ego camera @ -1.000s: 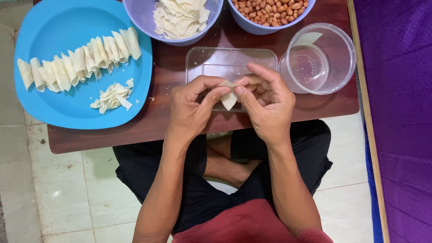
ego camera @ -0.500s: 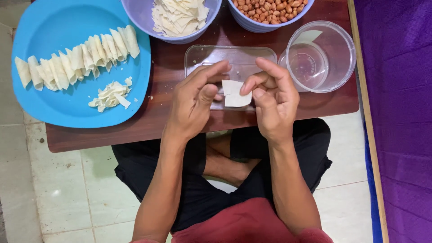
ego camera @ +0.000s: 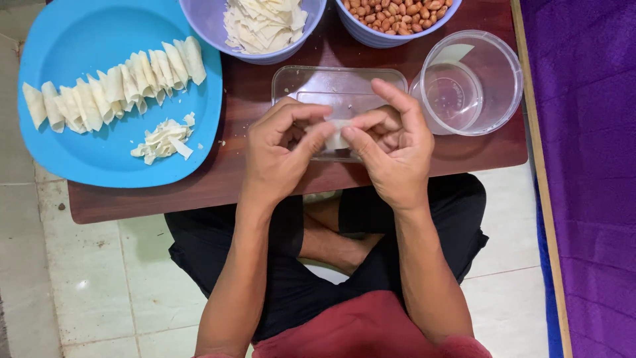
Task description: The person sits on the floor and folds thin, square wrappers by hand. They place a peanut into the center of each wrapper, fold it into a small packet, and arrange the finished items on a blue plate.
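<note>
Both hands meet over the clear rectangular tray (ego camera: 311, 83) on the brown table (ego camera: 232, 179) — the left hand (ego camera: 281, 156) and right hand (ego camera: 391, 152) pinch a small white wrapper (ego camera: 338, 132) between their fingertips, seemingly folded, though fingers hide most of it. Finished rolls (ego camera: 112, 86) line the blue plate (ego camera: 86, 152) to the left.

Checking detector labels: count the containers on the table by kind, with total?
Blue plate: 1
Lavender bowls: 2
Clear round tub: 1
Clear rectangular tray: 1
Total: 5
</note>
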